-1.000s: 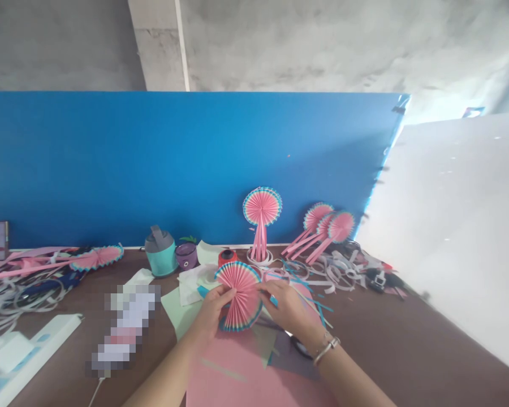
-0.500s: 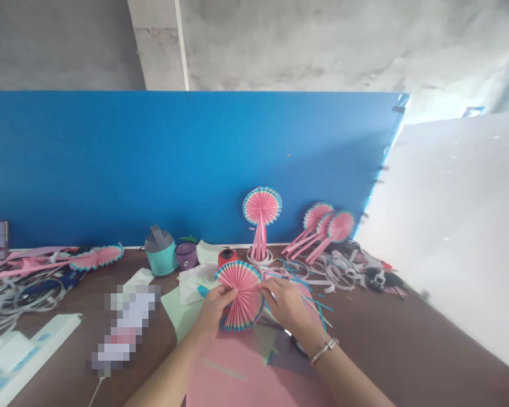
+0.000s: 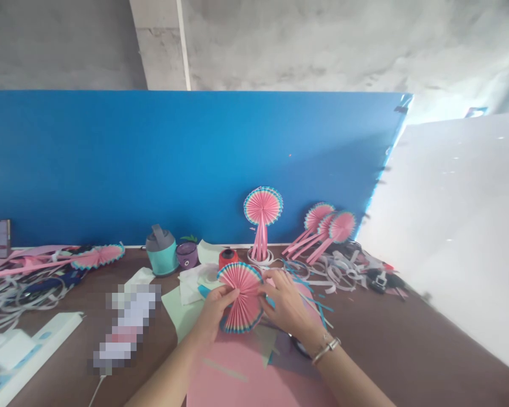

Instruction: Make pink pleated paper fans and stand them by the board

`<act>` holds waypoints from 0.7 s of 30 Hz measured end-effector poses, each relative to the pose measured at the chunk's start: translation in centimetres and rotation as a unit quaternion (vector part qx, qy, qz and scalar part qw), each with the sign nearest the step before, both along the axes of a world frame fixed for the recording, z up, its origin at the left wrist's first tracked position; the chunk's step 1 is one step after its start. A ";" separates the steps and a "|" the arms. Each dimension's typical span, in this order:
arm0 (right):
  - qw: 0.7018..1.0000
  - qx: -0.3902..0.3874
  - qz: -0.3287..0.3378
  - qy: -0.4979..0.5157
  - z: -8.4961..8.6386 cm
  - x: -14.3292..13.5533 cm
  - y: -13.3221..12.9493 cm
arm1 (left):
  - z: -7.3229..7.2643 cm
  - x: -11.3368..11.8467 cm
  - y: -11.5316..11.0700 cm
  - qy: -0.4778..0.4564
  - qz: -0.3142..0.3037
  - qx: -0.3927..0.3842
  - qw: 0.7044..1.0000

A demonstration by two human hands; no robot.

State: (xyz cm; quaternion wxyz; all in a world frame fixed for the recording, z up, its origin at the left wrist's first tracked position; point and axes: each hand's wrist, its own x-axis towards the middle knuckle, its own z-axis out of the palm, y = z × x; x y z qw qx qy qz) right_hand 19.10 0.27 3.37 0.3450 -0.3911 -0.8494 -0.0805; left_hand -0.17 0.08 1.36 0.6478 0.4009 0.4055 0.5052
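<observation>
A round pleated paper fan (image 3: 248,291), pink with a blue and cream rim, is spread above the pink paper, with a gap at its left side. My left hand (image 3: 215,311) pinches it near the centre, thumb on the front face. At the fan's right edge is my right hand (image 3: 286,302), its bent fingers on the rim; the fingertips are partly hidden. Behind them a finished-looking pink fan (image 3: 263,207) stands upright on strip legs in a white roll (image 3: 261,257). Pink paper (image 3: 246,379) and pale green paper (image 3: 177,311) lie beneath my hands.
Several pink fans (image 3: 341,227) lean against the blue partition (image 3: 195,164). White strips (image 3: 335,271) clutter the table's right back. A teal container (image 3: 161,257), purple pot (image 3: 187,255) and red object (image 3: 228,258) stand behind my left hand. A power strip (image 3: 46,345) lies front left.
My right hand's fingers have shifted up and spread slightly at the fan's right edge. My left hand keeps its hold. The view has moved a little.
</observation>
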 end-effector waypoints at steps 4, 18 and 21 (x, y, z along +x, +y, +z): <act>0.999 -0.026 0.004 -0.018 0.1 -0.1 -0.2 | 0.1 0.2 -0.1 -0.002 -0.010 -0.003 1.000; 0.999 -0.001 0.023 -0.028 -0.8 -0.6 0.1 | -0.6 0.5 0.2 0.006 -0.001 -0.017 1.000; 1.000 0.003 0.005 -0.024 -0.5 -0.8 -0.1 | -0.7 0.5 0.2 0.009 -0.008 -0.016 1.000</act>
